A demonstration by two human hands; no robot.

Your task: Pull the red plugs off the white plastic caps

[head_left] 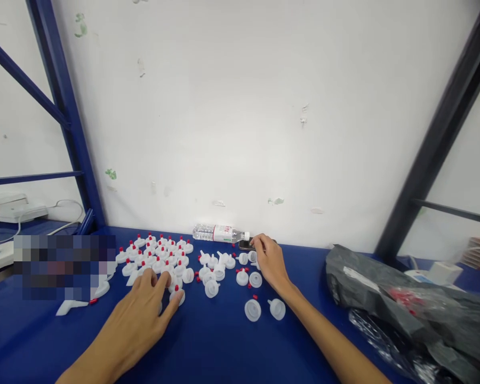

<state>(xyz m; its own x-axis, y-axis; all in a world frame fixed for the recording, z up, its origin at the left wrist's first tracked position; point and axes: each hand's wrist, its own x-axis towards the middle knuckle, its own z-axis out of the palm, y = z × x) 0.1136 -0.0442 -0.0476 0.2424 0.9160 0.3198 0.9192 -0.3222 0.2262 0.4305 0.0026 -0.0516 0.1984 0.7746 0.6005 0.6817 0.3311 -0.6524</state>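
My left hand (pixel 146 306) is over the front of a crowded group of white nozzle caps with red tips (pixel 160 253). Its fingers are apart, and the thumb lies against or just in front of one red-tipped nozzle cap (pixel 178 296). My right hand (pixel 270 261) is farther back, its fingers bent down beside a dark phone (pixel 246 244) and a few white nozzle caps without red tips (pixel 243 258). What those fingertips hold, if anything, is hidden. More untipped white caps (pixel 212 288) lie jumbled between my hands, with small loose red tips (pixel 255 297) among them.
A clear plastic bottle (pixel 223 233) lies on its side by the white wall. Grey plastic bags (pixel 384 298) cover the right of the blue table (pixel 224 352). Blue frame posts (pixel 70 122) rise at both sides. White devices with cables (pixel 14 208) are at left.
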